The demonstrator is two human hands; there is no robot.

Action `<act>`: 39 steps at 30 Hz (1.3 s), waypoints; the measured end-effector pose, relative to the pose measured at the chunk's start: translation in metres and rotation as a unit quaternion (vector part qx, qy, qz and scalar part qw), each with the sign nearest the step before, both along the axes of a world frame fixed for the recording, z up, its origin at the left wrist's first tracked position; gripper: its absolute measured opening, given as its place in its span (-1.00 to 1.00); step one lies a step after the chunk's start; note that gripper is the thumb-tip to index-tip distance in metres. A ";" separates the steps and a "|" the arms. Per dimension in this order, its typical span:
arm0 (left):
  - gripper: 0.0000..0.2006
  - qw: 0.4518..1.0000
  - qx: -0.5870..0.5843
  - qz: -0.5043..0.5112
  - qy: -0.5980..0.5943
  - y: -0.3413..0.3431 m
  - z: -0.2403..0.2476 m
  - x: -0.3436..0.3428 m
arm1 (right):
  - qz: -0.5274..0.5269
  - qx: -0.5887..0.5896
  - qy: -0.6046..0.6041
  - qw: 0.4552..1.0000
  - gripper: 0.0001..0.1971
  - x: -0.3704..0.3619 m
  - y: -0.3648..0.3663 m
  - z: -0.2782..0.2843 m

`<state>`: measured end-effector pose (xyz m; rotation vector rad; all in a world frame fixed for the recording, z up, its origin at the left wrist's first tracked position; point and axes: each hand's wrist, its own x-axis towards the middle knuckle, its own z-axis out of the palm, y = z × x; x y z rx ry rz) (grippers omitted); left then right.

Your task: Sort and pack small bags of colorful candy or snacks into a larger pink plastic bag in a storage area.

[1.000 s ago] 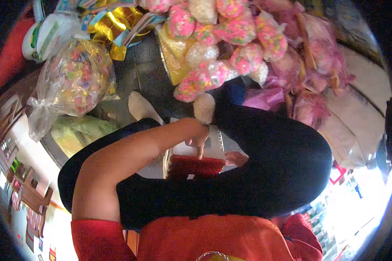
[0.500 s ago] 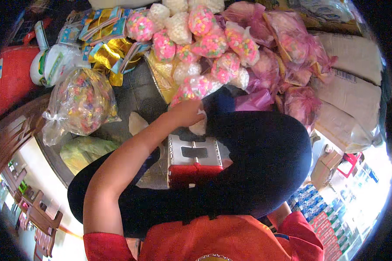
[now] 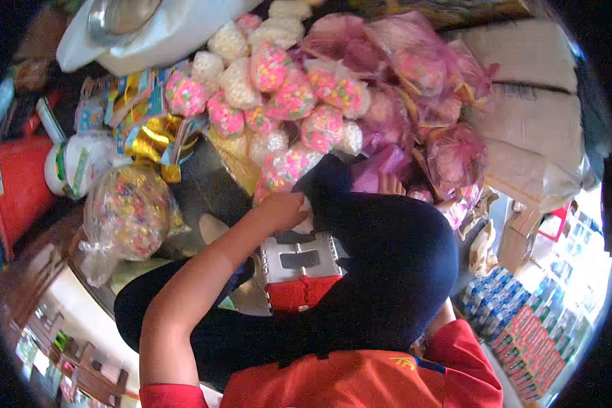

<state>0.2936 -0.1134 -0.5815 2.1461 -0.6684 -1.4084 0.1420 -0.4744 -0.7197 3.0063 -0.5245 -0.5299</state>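
Note:
My left hand (image 3: 283, 210) is closed, with a pale, whitish piece (image 3: 305, 219) below its fingers; what it grips is not clear. Just beyond it lies a clear bag of pink and multicoloured pieces (image 3: 282, 170). Nearer me, between my legs, stands a red and white plastic box-like device (image 3: 302, 289) with a rectangular opening in its top. Stretched fingers of my right hand (image 3: 391, 183) show past my right knee, beside pink plastic wrap (image 3: 372, 175). The rest of that hand is hidden behind the leg.
Several small bags of white pieces (image 3: 240, 83) and pink mixes lie ahead, with pink-wrapped bundles (image 3: 455, 155) to their right. A large knotted clear bag (image 3: 130, 214), a white tub (image 3: 75, 166) and a red container (image 3: 20, 194) stand left. Brown packages (image 3: 540, 126) are stacked right.
The view has shifted, bringing a white object with a round metal pan into sight at the top. Fingers of my right hand now show past the knee. My left hand stays closed near the device.

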 end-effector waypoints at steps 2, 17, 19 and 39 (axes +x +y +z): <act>-0.59 0.999 -0.008 -0.012 -0.040 0.004 0.012 0.004 | 0.075 -0.061 -0.056 0.994 -0.15 0.006 -0.007 -0.007; -0.67 0.973 -0.071 0.041 -0.215 -0.003 0.266 0.002 | -0.408 0.232 -0.033 0.882 -0.27 0.068 0.029 0.065; -0.69 0.963 -0.081 0.051 -0.254 -0.003 0.277 0.003 | -0.433 0.249 -0.070 0.863 -0.30 0.071 0.031 0.068; -0.75 0.959 -0.187 0.200 -0.081 -0.005 0.238 0.036 | -0.239 0.338 0.012 0.910 -0.20 0.050 0.025 0.052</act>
